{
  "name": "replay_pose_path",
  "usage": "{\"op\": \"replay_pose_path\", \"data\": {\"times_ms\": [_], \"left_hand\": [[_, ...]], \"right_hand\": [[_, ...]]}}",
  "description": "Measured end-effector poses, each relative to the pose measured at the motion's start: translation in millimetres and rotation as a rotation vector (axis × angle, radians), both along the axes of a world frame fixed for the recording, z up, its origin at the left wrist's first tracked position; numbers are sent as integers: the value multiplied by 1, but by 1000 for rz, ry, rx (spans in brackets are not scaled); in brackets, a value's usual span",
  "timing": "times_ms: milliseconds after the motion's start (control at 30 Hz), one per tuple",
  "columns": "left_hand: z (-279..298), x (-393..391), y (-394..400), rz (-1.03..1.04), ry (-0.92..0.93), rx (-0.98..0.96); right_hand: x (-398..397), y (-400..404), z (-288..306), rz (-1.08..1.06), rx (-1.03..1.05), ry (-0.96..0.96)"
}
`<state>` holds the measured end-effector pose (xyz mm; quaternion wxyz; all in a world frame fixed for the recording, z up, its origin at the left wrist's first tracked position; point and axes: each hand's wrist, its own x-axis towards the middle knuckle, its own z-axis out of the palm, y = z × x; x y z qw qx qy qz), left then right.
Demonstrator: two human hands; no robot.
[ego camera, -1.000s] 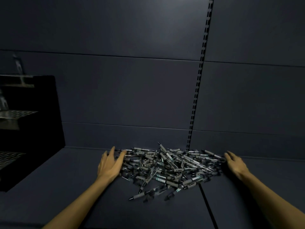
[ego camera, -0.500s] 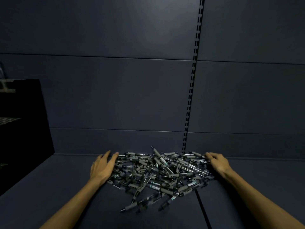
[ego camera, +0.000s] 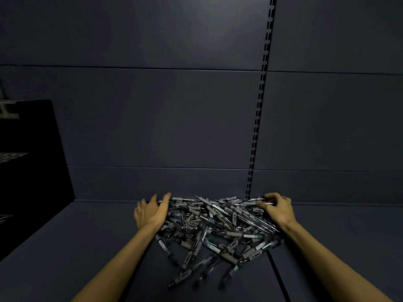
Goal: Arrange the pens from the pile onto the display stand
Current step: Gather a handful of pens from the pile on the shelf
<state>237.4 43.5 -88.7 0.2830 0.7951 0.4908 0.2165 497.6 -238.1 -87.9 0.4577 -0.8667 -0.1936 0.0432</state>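
Note:
A big heap of grey-and-black pens (ego camera: pixel 214 227) lies on the dark shelf against the back wall. My left hand (ego camera: pixel 151 211) presses flat against the heap's left side, fingers straight and pointing toward the wall. At the heap's right side my right hand (ego camera: pixel 278 207) has its fingers curled over the back pens, and a dark reddish pen shows under the fingertips. The black display stand (ego camera: pixel 32 171) rises at the far left, mostly cut off by the frame edge, with perforated tiers just showing.
The dark shelf (ego camera: pixel 76 247) stretches between the heap and the stand. A slotted upright strip (ego camera: pixel 259 105) runs down the back wall to the heap. A seam in the shelf (ego camera: pixel 277 277) runs toward me on the right.
Both hands have pushed inward, squeezing the heap narrower and taller. My right hand's fingers have curled over the pens at the back. The view has drifted right, cutting off more of the stand.

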Motion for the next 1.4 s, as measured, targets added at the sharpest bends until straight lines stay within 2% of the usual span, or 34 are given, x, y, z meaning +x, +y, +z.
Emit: {"op": "replay_pose_path", "data": {"times_ms": [133, 300, 433, 533, 600, 667, 800, 900, 1033, 1300, 1400], "left_hand": [[1, 5, -3, 45, -2, -16], [2, 2, 5, 40, -80, -52], [10, -17, 10, -63, -213, -121], [21, -44, -1, -282, -242, -56], [24, -64, -12, -512, -177, 22], [23, -79, -25, -703, -9, 150], [15, -95, -57, -857, 272, 306], [9, -98, -69, -871, 351, 329], [7, -95, -71, -838, 332, 336], [8, -66, -81, -843, 206, 380], [6, -51, -83, -823, 211, 425]], "right_hand": [[-6, 14, 0, -54, -55, 1], [-8, 7, 4, -70, -5, -24], [-14, -18, 21, 2, -67, -169], [-36, -39, 33, 185, -149, -303], [-58, -51, 38, 345, -227, -404], [-83, -58, 40, 497, -328, -515], [-122, -58, 36, 667, -438, -643], [-146, -52, 32, 726, -473, -690], [-163, -40, 23, 739, -492, -699], [-162, -5, 10, 599, -470, -589], [-157, 7, 9, 530, -487, -563]]}}
